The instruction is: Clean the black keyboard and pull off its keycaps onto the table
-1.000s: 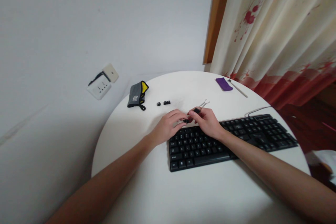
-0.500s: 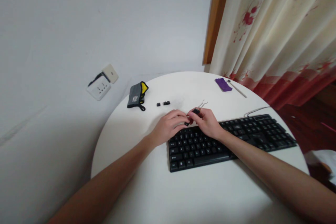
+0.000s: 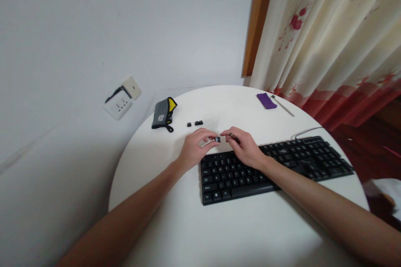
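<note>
A black keyboard [image 3: 269, 167] lies across a round white table [image 3: 194, 225]. Both my hands hover over its far left corner. My left hand [image 3: 196, 148] pinches a small black keycap [image 3: 217, 139] between thumb and fingertips. My right hand [image 3: 246, 146] is closed round a wire keycap puller [image 3: 232, 135], of which only a small dark part shows at the fingers. Two loose black keycaps [image 3: 195, 123] rest on the table beyond my left hand.
A grey and yellow pouch [image 3: 163, 112] lies at the table's far left edge. A purple cloth [image 3: 267, 100] and a thin stick [image 3: 283, 106] sit at the far right. The keyboard cable [image 3: 305, 131] runs off to the right. A wall socket [image 3: 122, 98] and curtain [image 3: 328, 37] stand behind.
Both hands have lifted slightly from the keyboard's top row. The keycap now sits in my left fingertips, apart from the puller, whose wire loops are now hidden in my right hand.
</note>
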### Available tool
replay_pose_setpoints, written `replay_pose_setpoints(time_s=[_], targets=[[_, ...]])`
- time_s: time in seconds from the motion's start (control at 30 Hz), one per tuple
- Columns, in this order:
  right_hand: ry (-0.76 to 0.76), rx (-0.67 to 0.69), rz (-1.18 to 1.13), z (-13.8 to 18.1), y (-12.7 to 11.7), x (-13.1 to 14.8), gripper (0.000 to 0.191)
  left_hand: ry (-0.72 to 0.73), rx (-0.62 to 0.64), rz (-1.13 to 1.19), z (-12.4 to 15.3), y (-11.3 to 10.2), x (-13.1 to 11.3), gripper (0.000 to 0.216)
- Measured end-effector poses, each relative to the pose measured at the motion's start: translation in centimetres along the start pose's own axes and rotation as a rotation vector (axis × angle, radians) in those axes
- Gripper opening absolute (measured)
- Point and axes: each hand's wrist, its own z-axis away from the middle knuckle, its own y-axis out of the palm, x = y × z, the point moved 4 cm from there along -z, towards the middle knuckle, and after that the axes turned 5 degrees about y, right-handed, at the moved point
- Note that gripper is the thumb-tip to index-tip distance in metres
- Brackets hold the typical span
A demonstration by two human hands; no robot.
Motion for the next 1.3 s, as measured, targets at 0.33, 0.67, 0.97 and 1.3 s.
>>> replay_pose_setpoints(time_s=[0.33, 0.67, 0.97, 1.3], targets=[[-0.135, 0.049, 0.015, 0.1, 0.3, 0.2, 0.019, 0.018, 0.012, 0.083, 0.2, 0.2, 0.2, 0.019], [0.100, -0.081, 0.212, -1.5, -1.3, -1.2, 0.018, -0.173, -0.246, 0.079, 0.3, -2.3, 2.5, 0.043], [0.414, 0.076, 0.420, -8.2, 1.6, -6.7, 0.023, -0.346, -0.569, 0.148, 0.9, -4.7, 6.5, 0.053], [0.437, 0.131, 0.432, -12.0, 4.9, -8.6, 0.024, -0.389, -0.617, 0.178, 1.0, -5.2, 8.4, 0.058]])
